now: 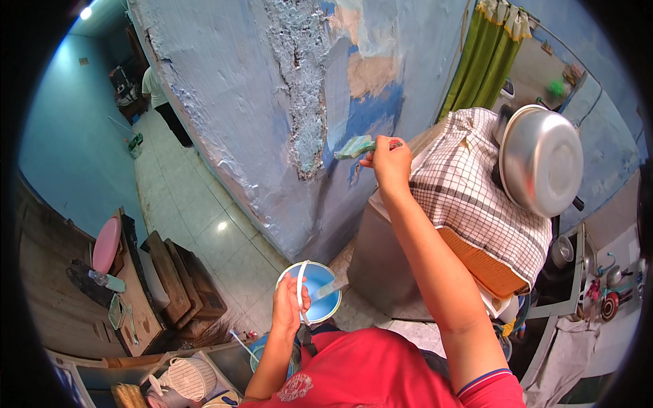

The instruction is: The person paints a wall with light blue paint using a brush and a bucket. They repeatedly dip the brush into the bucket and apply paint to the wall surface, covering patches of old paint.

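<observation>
My right hand (392,162) grips a paintbrush (355,147) with light green-blue bristles, held close to the wall (334,204). Whether the bristle tips touch the wall I cannot tell. Lower down, my left hand (290,302) holds the white handle (301,285) of a bucket (334,312) containing light blue paint (317,305). A flat stick or paddle (330,286) leans in the bucket, its lower end in the paint. Rough broken plaster (307,117) runs down the wall, beside bare tan and darker blue patches (370,109).
A checked cloth (474,188) covers a refrigerator-like cabinet (380,255) on the right, with a metal pot (546,163) on top. A green curtain (477,56) hangs behind. Leftward are a wooden table (135,285) and tiled floor (196,209). A person (166,104) stands beyond the wall corner.
</observation>
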`<state>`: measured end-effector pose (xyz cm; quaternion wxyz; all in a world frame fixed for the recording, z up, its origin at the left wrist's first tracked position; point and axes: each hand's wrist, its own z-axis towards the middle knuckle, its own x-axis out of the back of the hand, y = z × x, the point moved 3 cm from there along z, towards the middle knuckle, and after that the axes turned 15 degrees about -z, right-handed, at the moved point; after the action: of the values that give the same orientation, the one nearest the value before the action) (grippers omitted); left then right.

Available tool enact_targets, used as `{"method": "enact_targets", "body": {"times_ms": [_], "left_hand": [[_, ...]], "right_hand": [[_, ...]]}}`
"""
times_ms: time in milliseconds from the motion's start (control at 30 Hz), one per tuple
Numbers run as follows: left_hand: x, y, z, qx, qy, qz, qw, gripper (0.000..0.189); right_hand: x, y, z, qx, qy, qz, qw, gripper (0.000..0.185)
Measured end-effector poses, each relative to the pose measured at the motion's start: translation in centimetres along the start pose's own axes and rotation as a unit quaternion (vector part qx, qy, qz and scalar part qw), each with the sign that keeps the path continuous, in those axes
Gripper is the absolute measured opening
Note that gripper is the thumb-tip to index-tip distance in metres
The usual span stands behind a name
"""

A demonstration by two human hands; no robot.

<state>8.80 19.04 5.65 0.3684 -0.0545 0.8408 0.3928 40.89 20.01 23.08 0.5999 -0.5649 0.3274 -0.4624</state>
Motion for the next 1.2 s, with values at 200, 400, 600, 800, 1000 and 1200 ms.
{"method": "enact_targets", "body": {"times_ms": [200,400,600,800,1000,1200], "left_hand": [[0.1,-0.2,0.2,0.005,-0.002,-0.002,1.000,0.053],[1.1,0.0,0.1,-0.001,0.022,-0.002,1.000,0.052],[0.5,0.0,0.2,0.005,0.011,0.000,1.000,0.052],[1.3,0.3,0.3,-0.003,0.011,-0.021,1.000,0.052],[1.4,-0.4,0.4,0.004,0.021,-0.008,1.000,0.052],[0.6,0.2,0.6,0.003,0.003,-0.024,1.000,0.052]], "right_hand": [[-1.9,0.1,0.3,-0.015,-0.032,-0.017,0.999,0.026],[0.7,-6.2,1.1,0.049,-0.001,0.165,0.985,0.025],[-0.2,-1.4,2.3,0.030,-0.036,-0.145,0.988,0.027],[-1.5,-3.6,1.0,-0.031,-0.039,0.048,0.998,0.027],[0.6,-2.5,1.6,0.052,-0.030,-0.102,0.993,0.025],[-1.3,-2.7,1.6,0.030,-0.021,-0.017,0.999,0.025]]}}
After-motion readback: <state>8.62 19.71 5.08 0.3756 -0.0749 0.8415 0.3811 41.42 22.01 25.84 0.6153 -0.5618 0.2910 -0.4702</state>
